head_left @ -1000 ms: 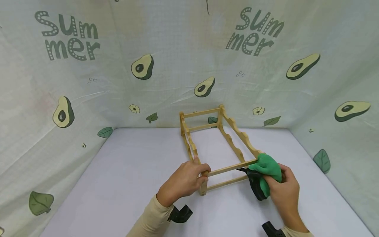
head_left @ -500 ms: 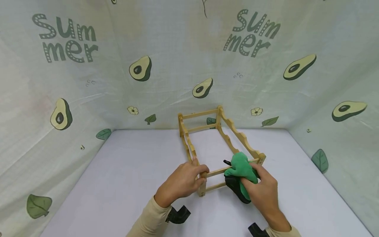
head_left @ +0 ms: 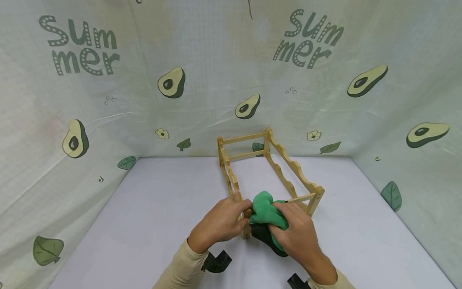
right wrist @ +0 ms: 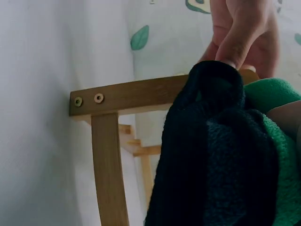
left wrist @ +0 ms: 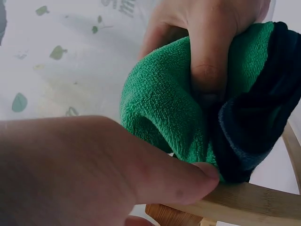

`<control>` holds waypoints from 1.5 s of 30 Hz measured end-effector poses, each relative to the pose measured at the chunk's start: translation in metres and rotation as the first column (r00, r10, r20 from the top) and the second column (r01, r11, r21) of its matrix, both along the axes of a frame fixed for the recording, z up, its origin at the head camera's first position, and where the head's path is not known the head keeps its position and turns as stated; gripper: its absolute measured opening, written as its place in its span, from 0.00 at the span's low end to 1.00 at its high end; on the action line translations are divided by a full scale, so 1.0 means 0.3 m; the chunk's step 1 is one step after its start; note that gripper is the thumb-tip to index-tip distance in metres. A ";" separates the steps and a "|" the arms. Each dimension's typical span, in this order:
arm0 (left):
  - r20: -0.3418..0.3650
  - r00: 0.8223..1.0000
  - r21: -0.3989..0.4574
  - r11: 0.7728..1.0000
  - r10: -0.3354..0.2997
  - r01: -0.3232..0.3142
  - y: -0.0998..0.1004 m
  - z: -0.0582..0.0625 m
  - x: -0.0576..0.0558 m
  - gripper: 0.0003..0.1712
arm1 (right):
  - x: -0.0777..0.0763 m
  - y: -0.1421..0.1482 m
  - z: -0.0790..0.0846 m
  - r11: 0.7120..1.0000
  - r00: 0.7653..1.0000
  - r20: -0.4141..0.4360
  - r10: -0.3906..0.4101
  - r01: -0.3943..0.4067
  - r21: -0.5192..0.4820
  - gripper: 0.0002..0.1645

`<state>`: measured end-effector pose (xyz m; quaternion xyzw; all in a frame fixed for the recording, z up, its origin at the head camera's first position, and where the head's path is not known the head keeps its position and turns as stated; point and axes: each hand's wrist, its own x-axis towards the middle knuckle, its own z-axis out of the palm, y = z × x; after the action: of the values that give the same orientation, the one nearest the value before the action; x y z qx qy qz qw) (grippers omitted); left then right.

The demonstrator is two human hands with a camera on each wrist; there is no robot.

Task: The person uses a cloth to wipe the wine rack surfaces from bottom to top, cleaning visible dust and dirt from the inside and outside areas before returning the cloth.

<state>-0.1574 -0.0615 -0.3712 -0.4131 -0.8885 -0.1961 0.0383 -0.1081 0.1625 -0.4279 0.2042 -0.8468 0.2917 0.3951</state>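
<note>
A pale wooden rack (head_left: 316,199) with scalloped side rails stands on the table, its near end toward me. My left hand (head_left: 221,220) grips its near left corner. In the left wrist view, the thumb (left wrist: 188,181) lies along the wood. My right hand (head_left: 297,233) pinches a bunched green and black terry cloth (head_left: 265,208) over the near crossbar, right beside the left fingers. Black folds of the cloth (right wrist: 207,155) cover part of the wood in the right wrist view. The cloth hides most of the near bars.
A white tabletop (head_left: 166,192) lies under the rack. Behind it and along both sides hangs a pale curtain (head_left: 205,52) printed with avocados, leaves and lettering. The rack's far end reaches close to the back curtain. Black camera mounts (head_left: 216,261) sit on both wrists.
My right hand has moved left with the cloth along the near crossbar, from the right corner to the left one. The left hand and the rack stay where they were.
</note>
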 end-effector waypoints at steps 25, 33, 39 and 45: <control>0.110 0.986 -0.004 0.992 0.123 -0.123 -0.059 0.038 -0.049 0.12 | 0.000 0.054 -0.017 0.976 0.979 0.145 0.145 -0.118 -0.184 0.32; 0.093 0.970 -0.008 0.974 0.225 -0.225 -0.100 0.045 -0.079 0.06 | 0.009 0.124 -0.016 0.959 0.977 0.145 0.157 -0.116 -0.257 0.34; 0.054 0.957 -0.013 0.958 0.285 -0.285 -0.135 0.043 -0.094 0.03 | 0.028 0.187 -0.005 0.900 0.961 0.183 0.207 -0.113 -0.422 0.34; -0.158 0.963 0.023 0.976 0.218 -0.217 -0.125 0.033 -0.088 0.11 | 0.038 0.259 0.002 0.812 0.960 0.201 0.194 -0.042 -0.582 0.31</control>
<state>-0.1838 -0.0991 -0.3613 -0.3274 -0.9219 -0.1596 0.1316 -0.0968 0.2402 -0.4274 0.0901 -0.7485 0.5801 0.3086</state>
